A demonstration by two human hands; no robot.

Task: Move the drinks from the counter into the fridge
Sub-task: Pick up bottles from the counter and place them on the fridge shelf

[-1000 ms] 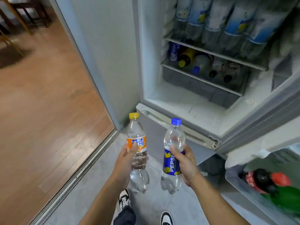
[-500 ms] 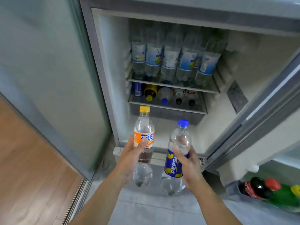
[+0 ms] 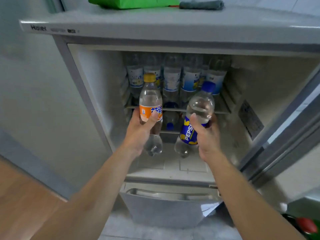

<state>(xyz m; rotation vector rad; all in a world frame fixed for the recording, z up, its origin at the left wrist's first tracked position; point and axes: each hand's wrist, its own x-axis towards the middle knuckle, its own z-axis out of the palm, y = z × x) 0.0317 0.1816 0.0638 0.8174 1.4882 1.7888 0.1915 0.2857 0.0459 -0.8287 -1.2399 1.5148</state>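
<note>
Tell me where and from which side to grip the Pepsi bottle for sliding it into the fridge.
Grip the Pepsi bottle around its labelled middle from its right side, as the right hand does. It is tilted, blue cap toward the shelves, so a mid-body grip leaves cap and base free to go in.

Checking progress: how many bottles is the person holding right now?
2: the orange-label bottle in the left hand, the Pepsi bottle in the right hand, both before the open fridge.
</note>
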